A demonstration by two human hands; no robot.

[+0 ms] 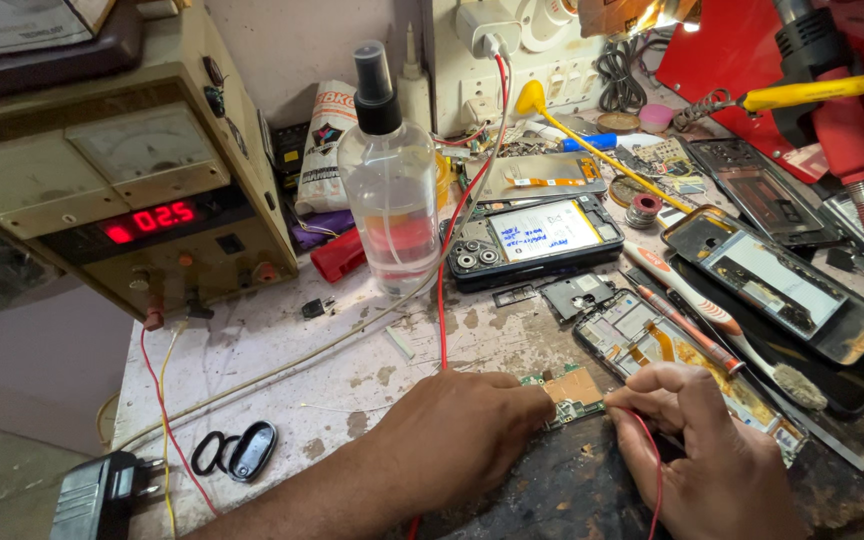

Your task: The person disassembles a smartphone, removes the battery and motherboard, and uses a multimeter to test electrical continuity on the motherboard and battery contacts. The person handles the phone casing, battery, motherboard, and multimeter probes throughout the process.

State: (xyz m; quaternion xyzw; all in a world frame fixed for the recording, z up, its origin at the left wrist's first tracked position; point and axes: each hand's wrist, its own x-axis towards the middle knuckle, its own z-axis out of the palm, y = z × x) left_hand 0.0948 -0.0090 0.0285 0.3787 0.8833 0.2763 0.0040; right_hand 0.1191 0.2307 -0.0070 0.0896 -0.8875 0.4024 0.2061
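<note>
My left hand (467,430) rests on the bench, its fingertips pressing down on a small green phone circuit board (572,392) with a tan shield. My right hand (687,440) pinches a thin red wire (649,445) and touches its end to the board's right edge. A second red wire (442,300) runs from under my left hand up the bench. An opened phone frame (642,335) with orange flex cables lies just behind my right hand.
A bench power supply (142,190) with a red digit display stands at left. A clear spray bottle (390,190), several opened phones (537,240), a toothbrush (712,320), a yellow-handled soldering iron (592,150), black scissors (237,452) and a black adapter (102,495) crowd the worn table (282,370).
</note>
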